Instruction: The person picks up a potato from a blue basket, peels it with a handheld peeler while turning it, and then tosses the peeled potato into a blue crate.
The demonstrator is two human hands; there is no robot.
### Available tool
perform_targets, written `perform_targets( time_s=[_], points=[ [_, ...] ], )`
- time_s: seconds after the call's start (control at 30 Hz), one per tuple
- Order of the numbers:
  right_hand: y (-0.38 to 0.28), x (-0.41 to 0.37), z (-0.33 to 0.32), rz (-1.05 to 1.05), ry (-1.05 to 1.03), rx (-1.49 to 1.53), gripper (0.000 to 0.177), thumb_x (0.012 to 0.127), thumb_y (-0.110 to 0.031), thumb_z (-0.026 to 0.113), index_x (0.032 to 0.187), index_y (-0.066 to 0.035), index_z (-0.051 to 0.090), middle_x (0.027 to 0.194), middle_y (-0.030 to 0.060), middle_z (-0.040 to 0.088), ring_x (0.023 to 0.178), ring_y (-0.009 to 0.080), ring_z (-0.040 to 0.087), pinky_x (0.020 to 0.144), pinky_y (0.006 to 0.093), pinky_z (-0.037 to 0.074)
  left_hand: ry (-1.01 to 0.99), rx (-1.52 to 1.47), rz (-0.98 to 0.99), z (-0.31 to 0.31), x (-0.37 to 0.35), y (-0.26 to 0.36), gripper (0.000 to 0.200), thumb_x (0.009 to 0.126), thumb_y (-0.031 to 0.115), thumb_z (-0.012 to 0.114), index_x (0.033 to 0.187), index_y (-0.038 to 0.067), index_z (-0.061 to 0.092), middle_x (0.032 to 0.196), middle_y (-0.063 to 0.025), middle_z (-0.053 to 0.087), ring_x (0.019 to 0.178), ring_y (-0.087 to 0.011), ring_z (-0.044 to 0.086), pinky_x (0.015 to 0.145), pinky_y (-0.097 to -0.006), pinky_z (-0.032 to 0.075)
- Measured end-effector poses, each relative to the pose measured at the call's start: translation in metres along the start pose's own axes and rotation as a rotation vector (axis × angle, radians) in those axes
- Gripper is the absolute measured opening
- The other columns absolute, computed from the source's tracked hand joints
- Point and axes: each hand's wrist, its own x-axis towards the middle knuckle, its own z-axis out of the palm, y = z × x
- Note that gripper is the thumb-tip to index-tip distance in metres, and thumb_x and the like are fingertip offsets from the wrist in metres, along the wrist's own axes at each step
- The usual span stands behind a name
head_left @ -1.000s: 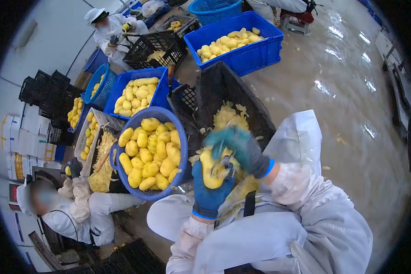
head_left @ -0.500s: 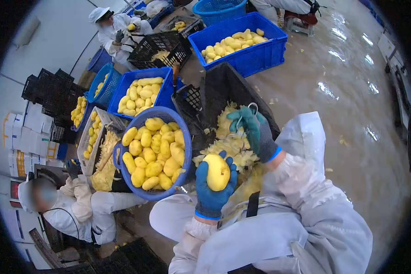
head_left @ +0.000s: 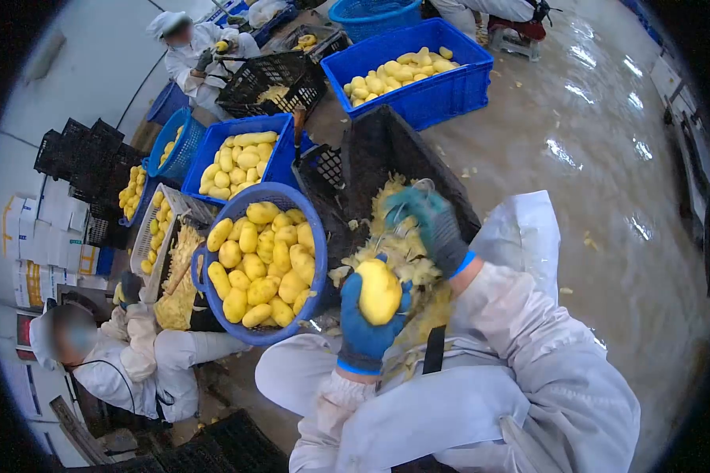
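Observation:
My left hand [head_left: 360, 335], in a blue-coated glove, is closed around a peeled yellow potato [head_left: 379, 293], its long side upright. Above and to the right of it is my right hand [head_left: 434, 226] in a grey and teal glove, blurred by motion. Its fingers are curled round a metal peeler [head_left: 424, 186], of which a thin loop shows above the hand. The blade is hard to make out. Peelings [head_left: 383, 254] lie heaped beneath both hands, in and at the mouth of a black crate [head_left: 371, 150].
A blue-purple round basket [head_left: 321, 244] full of peeled potatoes stands left of my hands. Blue bins [head_left: 418, 110] [head_left: 284, 126] of potatoes stand beyond. A co-worker [head_left: 173, 363] sits at lower left, another [head_left: 205, 63] at upper left. Wet floor [head_left: 544, 118] stretches to the right.
My right hand has shifted slightly left and tilted, with the peeler still in it. The potato has turned in my left hand; its dark spot no longer shows.

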Motion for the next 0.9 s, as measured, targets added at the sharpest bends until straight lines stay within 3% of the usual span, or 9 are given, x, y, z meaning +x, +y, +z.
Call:
perform_targets(
  time_s=[0.23,0.33,0.4,0.47,0.53,0.67,0.8,0.87,0.9],
  points=[
    [0.009,-0.025,0.019,-0.007,-0.111,-0.310,0.035,0.098,-0.028,0.049,0.103,0.002,0.067,0.094,0.0097,0.069,0.081,0.0154,0.065,0.075,0.0290,0.051,0.128,-0.198,0.039,0.024,-0.006,0.000,0.057,0.074,-0.001,0.076,0.123,0.001,0.047,0.117,-0.0138,0.057,0.105,-0.0261,0.060,0.090,-0.0363,0.050],
    [-0.022,-0.002,0.005,0.000,0.052,-0.145,0.035,0.098,-0.028,0.049,0.100,0.002,0.068,0.093,0.0097,0.069,0.081,0.0153,0.065,0.076,0.0291,0.051,0.158,0.475,0.192,0.013,-0.004,-0.002,0.055,0.075,0.000,0.075,0.121,-0.002,0.046,0.119,-0.0146,0.057,0.104,-0.0258,0.060,0.089,-0.0355,0.050],
    [-0.025,-0.010,0.010,-0.008,0.005,-0.175,0.034,0.098,-0.028,0.049,0.099,0.001,0.068,0.092,0.0091,0.069,0.081,0.0152,0.064,0.076,0.0289,0.050,0.213,-0.352,-0.148,0.014,-0.005,0.010,0.051,0.080,0.009,0.073,0.122,-0.001,0.046,0.120,-0.0153,0.057,0.104,-0.0263,0.061,0.089,-0.0351,0.050],
    [-0.014,-0.032,0.032,-0.023,-0.226,-0.306,0.034,0.098,-0.027,0.049,0.099,0.000,0.068,0.091,0.0081,0.068,0.081,0.0147,0.064,0.076,0.0286,0.050,0.181,0.586,0.253,0.008,-0.001,-0.009,0.048,0.090,0.036,0.061,0.125,0.005,0.049,0.123,-0.0158,0.057,0.108,-0.0277,0.059,0.090,-0.0370,0.052],
    [-0.009,-0.024,0.029,-0.054,-0.113,-0.314,0.032,0.098,-0.026,0.048,0.099,0.000,0.067,0.089,0.0073,0.067,0.080,0.0146,0.064,0.075,0.0280,0.050,0.164,-0.359,-0.142,0.002,0.005,-0.006,0.051,0.093,0.047,0.054,0.124,0.006,0.051,0.121,-0.0158,0.057,0.108,-0.0278,0.058,0.090,-0.0368,0.052],
    [-0.022,0.002,-0.003,-0.017,-0.016,-0.132,0.031,0.099,-0.023,0.046,0.102,0.000,0.066,0.093,0.0080,0.068,0.077,0.0152,0.064,0.073,0.0280,0.050,0.133,-0.422,-0.219,0.003,-0.003,0.009,0.045,0.090,0.034,0.063,0.122,0.003,0.053,0.116,-0.0153,0.059,0.103,-0.0273,0.060,0.087,-0.0345,0.052],
    [-0.013,-0.029,0.029,-0.094,-0.194,-0.343,0.031,0.099,-0.023,0.045,0.103,0.001,0.066,0.091,0.0086,0.067,0.077,0.0155,0.063,0.072,0.0275,0.050,-0.035,1.043,0.737,-0.018,-0.002,-0.016,0.062,0.071,-0.004,0.078,0.123,-0.001,0.045,0.120,-0.0153,0.054,0.108,-0.0258,0.058,0.089,-0.0369,0.051],
    [-0.014,-0.007,0.013,-0.079,-0.075,-0.176,0.031,0.099,-0.021,0.044,0.102,0.001,0.065,0.091,0.0090,0.067,0.077,0.0159,0.063,0.072,0.0279,0.051,-0.032,0.459,0.280,-0.014,-0.008,-0.007,0.060,0.081,0.020,0.069,0.131,0.002,0.042,0.125,-0.0162,0.053,0.112,-0.0280,0.056,0.093,-0.0414,0.049],
    [-0.001,0.013,-0.019,-0.369,0.022,-0.721,0.032,0.100,-0.023,0.043,0.101,0.000,0.065,0.091,0.0087,0.067,0.075,0.0164,0.063,0.071,0.0290,0.051,-0.032,0.168,0.060,-0.010,-0.009,0.000,0.062,0.086,0.032,0.064,0.135,0.004,0.041,0.128,-0.0167,0.052,0.114,-0.0290,0.055,0.096,-0.0436,0.049]
  ],
)
